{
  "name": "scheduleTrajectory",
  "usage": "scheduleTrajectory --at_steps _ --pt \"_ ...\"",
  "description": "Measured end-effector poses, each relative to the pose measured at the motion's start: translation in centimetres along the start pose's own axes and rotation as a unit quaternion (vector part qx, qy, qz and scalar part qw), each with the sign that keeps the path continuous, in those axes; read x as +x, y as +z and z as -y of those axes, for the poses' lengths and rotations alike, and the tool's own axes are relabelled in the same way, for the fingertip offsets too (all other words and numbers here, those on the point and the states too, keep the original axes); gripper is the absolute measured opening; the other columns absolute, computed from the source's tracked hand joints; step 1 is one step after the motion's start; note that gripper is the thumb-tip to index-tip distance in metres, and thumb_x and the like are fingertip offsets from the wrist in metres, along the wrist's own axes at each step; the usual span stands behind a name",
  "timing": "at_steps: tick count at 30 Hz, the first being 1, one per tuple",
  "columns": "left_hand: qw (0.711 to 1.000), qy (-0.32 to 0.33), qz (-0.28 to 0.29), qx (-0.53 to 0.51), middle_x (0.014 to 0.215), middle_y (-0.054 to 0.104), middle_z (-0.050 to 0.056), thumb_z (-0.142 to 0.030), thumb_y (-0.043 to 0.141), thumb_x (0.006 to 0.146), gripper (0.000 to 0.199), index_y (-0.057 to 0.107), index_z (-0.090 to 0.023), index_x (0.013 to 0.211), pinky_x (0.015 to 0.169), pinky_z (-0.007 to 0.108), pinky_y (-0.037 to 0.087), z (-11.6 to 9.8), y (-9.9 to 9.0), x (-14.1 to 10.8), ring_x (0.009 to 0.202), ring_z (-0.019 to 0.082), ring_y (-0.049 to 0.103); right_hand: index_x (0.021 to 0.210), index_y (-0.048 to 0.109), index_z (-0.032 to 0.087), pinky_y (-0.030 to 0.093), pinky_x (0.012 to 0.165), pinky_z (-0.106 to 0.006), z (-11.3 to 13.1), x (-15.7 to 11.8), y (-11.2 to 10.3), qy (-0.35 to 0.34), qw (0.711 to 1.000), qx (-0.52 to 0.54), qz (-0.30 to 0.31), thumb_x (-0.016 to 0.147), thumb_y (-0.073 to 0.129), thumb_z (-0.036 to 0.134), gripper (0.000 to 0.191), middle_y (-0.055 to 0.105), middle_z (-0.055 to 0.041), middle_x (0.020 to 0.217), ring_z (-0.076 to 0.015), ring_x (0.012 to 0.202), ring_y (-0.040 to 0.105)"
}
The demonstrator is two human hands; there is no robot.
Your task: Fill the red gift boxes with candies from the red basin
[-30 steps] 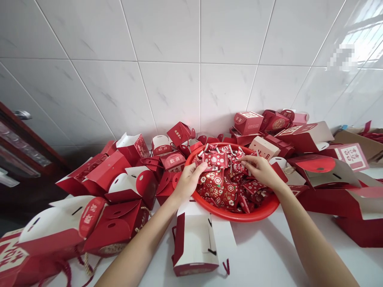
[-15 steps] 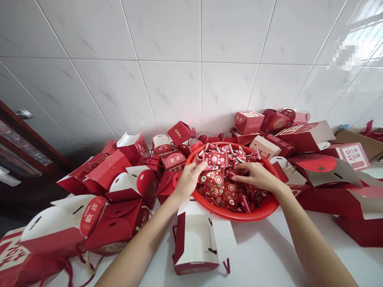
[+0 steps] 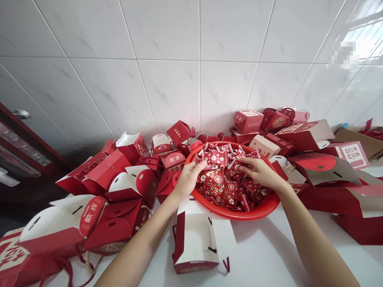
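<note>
A round red basin (image 3: 239, 215) is heaped with small red wrapped packets (image 3: 220, 191) printed with flowers and characters. At its left rim, my left hand (image 3: 189, 175) is closed on a red candy packet (image 3: 217, 158), thumb on top, held over the heap. My right hand (image 3: 259, 172) reaches in over the right rim, its fingers curled down among the packets. Whether it grips one is hidden. In front of the basin stands an open red-and-white gift box (image 3: 196, 243), its white inside showing and a dark red cord at its side.
Many red gift boxes crowd the white table (image 3: 263, 255), such as a flap-topped box (image 3: 112, 221) at the left and an open box (image 3: 326, 169) at the right. A tiled wall (image 3: 167, 87) rises behind. A cardboard carton (image 3: 359, 139) is at far right.
My right hand has shifted slightly right and up within the basin, its fingers moving over the packets. My left hand stays in place with its packet.
</note>
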State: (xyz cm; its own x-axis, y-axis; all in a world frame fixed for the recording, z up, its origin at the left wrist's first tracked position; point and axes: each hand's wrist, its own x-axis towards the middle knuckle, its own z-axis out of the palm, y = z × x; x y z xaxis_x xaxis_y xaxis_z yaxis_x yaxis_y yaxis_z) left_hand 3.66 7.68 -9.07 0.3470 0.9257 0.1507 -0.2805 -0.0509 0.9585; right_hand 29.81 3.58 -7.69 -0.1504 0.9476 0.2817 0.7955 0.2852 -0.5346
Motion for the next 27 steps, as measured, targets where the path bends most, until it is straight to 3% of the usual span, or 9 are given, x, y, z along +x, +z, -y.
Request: scheduleTrajectory --at_steps 8,14,19,27 --pt "0.999 -0.002 -0.011 -0.045 0.080 0.076 0.003 -0.050 0.079 0.078 0.033 0.077 -0.017 0.076 0.081 0.031 0.049 -0.2 -0.1 0.2 0.081 0.020 0.068 0.112 0.071 0.015 0.057 0.085 -0.042 0.1 0.1 -0.2 0.023 0.992 0.090 -0.083 0.093 0.055 0.044 0.038 0.076 -0.0156 0.117 -0.0320 0.101 0.072" --pt "0.999 -0.005 -0.007 -0.045 0.079 0.076 0.003 -0.048 0.078 0.077 0.032 0.074 -0.017 0.074 0.081 0.031 0.048 -0.3 -0.1 0.1 0.080 0.020 0.067 0.097 0.071 0.019 0.056 0.079 -0.037 1.5 -0.1 -0.6 0.033 0.969 0.211 -0.125 0.083 0.071 0.056 0.040 0.076 -0.0084 0.094 -0.0261 0.087 0.069" --pt "0.999 -0.009 -0.018 -0.041 0.078 0.076 0.003 -0.045 0.077 0.076 0.028 0.073 -0.017 0.071 0.077 0.030 0.048 -0.3 -0.1 0.1 0.077 0.020 0.066 0.101 0.074 0.021 0.055 0.086 -0.037 2.8 -0.5 -1.0 0.056 0.950 0.286 -0.116 0.078 0.078 0.057 0.043 0.076 -0.0073 0.103 -0.0261 0.095 0.068" --pt "0.999 -0.017 -0.022 -0.039 0.077 0.076 0.003 -0.043 0.078 0.074 0.025 0.075 -0.018 0.073 0.080 0.031 0.049 -0.5 -0.1 0.2 0.079 0.022 0.069 0.100 0.077 0.022 0.056 0.086 -0.038 3.9 -0.8 -1.3 0.052 0.953 0.280 -0.100 0.079 0.078 0.060 0.044 0.077 -0.0079 0.104 -0.0276 0.097 0.070"
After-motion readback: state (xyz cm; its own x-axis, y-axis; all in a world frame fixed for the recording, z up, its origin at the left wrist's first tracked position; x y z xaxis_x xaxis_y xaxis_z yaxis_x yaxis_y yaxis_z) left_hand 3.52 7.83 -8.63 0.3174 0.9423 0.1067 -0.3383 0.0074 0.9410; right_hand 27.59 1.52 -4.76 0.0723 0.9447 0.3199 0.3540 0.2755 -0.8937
